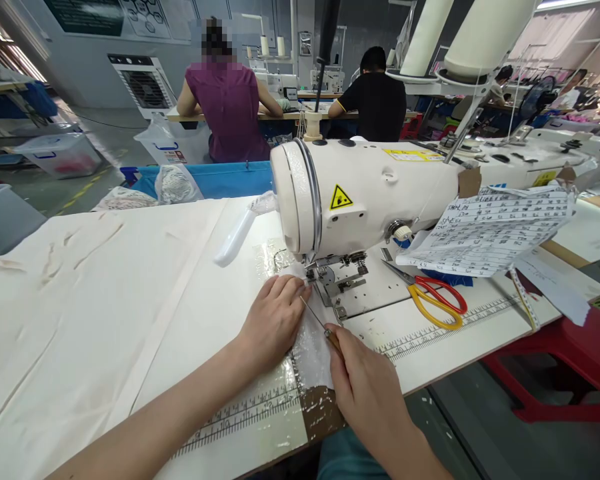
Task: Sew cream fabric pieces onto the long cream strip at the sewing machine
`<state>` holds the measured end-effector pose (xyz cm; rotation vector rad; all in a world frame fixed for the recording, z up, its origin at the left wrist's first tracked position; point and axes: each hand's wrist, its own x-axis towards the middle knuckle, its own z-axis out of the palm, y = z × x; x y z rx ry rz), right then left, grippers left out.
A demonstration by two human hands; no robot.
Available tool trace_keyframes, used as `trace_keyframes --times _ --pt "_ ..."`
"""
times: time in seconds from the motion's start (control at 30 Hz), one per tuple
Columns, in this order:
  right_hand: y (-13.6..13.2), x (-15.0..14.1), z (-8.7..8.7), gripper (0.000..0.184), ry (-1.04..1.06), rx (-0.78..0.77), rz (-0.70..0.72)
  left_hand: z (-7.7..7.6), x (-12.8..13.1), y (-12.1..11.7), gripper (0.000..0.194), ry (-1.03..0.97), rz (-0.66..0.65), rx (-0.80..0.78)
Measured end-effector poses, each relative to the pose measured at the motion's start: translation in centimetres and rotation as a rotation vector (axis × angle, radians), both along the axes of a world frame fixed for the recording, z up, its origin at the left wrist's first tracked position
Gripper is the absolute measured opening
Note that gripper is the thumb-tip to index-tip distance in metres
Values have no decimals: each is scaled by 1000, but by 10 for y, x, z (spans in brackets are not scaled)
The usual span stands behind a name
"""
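Observation:
My right hand (365,373) grips an awl (333,339) by its wooden handle. The thin metal shaft points up and left, its tip close to my left fingertips. Under the sewing machine head (370,193), my left hand (275,313) has its fingers bent and pressed together on a piece of white fabric (314,347), just left of the presser foot area. That fabric runs from the needle area down toward the table's front edge. What lies beneath my left fingers is hidden.
Scissors (433,300) with red and yellow handles lie right of the needle area. A handwritten sheet (490,230) hangs by the machine. White cloth (80,287) spreads over the table's left. Thread cones (485,40) stand above. Two people sit at machines ahead; a red stool (555,367) is at right.

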<state>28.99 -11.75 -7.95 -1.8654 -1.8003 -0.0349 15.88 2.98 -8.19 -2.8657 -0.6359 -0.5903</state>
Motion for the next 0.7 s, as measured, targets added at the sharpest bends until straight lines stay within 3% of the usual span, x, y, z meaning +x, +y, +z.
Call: trace_keyframes --times 0.1,0.3,0.5,0.7 --pt "-2 0 1 33 14 16 3 2 -2 0 33 1 3 34" --pt "-7 0 5 34 -18 38 5 4 1 -20 37 -10 -70 -45" --pt "-17 9 6 33 24 47 28 2 2 -22 40 26 -26 -22" --pt "-25 32 0 28 256 -15 -52 2 1 -23 41 30 -27 -46"
